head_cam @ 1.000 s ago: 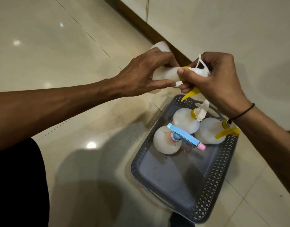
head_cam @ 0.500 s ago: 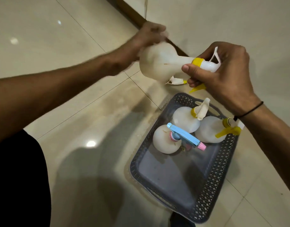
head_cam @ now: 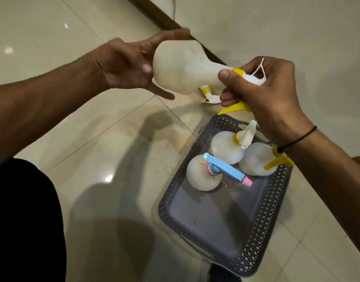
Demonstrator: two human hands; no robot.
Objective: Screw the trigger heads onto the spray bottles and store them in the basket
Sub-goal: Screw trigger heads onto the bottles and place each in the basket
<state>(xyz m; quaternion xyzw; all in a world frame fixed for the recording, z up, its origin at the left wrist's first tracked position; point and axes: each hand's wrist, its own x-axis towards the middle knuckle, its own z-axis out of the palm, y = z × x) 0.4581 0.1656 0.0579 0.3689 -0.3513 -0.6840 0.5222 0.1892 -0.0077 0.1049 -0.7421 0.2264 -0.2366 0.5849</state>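
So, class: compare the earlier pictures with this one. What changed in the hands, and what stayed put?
The left hand slid from the held bottle's neck to its base, fingers now spread open. The right hand keeps gripping the trigger head. The three bottles in the basket and the loose trigger head on the floor stayed.

- A cream-white pear-shaped plastic spray bottle (head_cam: 181,68) is seen at upper centre, its collar yellow and its trigger head (head_cam: 250,78) white with a yellow lever.
- A dark grey plastic basket (head_cam: 262,237) with diamond-lattice walls is seen at lower right.
- Three white round bottles are seen inside: one head (head_cam: 226,169) is light blue with a pink nozzle, one (head_cam: 246,135) cream with a yellow collar, one (head_cam: 278,161) yellow.
- The glossy tiled floor (head_cam: 52,47) is pale beige.
- A thin black cord wristband (head_cam: 299,139) is seen at right.
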